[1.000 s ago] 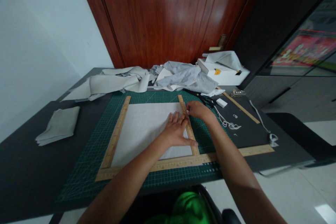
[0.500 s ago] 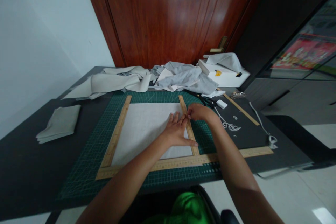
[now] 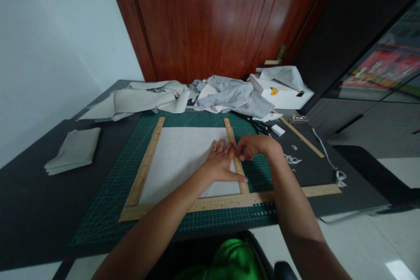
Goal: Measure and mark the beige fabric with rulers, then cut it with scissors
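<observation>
My left hand (image 3: 221, 164) lies spread, fingers stretched out, over a white cloth (image 3: 183, 153) and the right-hand upright wooden ruler (image 3: 229, 129), its thumb across the ruler's lower part. Just right of that ruler, my right hand (image 3: 254, 145) is closed with its fingers bent down; whatever it may hold is hidden. A second wooden ruler (image 3: 147, 162) lies along the cloth's left side. Along the near side runs a long wooden ruler (image 3: 223, 202), partly under my forearms. Beneath everything is a green cutting mat (image 3: 108, 201) with grid lines.
Folded grey cloth (image 3: 77, 146) sits at the left. Crumpled fabric (image 3: 226, 94) and a white box (image 3: 285, 94) line the back. Black scissors (image 3: 260, 127), a small white block (image 3: 278, 130), white cord (image 3: 291, 159) and another wooden ruler (image 3: 300, 135) lie right.
My right hand has shifted slightly right and nearer to me, away from the ruler's edge. My left hand stays pressed in the same place.
</observation>
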Available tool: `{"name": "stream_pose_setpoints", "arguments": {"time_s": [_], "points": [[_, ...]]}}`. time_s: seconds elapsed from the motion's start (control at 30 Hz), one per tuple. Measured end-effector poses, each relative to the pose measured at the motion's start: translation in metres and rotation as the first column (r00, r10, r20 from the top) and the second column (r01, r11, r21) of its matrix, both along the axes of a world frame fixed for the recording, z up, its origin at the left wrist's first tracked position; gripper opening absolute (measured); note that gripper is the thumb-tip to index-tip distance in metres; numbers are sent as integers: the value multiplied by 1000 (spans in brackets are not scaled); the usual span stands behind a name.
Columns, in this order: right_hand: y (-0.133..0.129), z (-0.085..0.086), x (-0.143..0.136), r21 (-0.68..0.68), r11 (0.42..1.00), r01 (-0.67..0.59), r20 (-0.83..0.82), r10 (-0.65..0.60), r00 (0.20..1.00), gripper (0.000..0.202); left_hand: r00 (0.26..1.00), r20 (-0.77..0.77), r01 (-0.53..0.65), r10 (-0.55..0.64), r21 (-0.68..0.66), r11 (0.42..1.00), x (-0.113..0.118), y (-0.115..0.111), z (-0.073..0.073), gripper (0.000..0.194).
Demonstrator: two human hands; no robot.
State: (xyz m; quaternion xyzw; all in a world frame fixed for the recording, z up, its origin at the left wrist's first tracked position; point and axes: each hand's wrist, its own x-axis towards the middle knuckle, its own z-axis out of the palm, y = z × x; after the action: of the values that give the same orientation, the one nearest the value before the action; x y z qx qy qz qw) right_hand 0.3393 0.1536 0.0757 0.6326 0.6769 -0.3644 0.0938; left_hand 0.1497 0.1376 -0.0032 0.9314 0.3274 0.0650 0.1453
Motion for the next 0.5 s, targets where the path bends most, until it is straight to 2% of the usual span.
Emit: {"name": "stream_pose_setpoints", "arguments": {"time_s": [0.1,0.27,0.5], "points": [[0,2,6,29,1000,5,-10,-5,1000,8,1000,-22,6,-7,-8,1000,0,-1,2,128],[3,6,10,215,975,60,46,-71,996,9,999,-34,-4,4,5,1000,0,-1,4,125],[6,1,1,229,971,74,108,-101,989,7,999,-38,6,-7,-3,1000,0,-1,3,125]]}}
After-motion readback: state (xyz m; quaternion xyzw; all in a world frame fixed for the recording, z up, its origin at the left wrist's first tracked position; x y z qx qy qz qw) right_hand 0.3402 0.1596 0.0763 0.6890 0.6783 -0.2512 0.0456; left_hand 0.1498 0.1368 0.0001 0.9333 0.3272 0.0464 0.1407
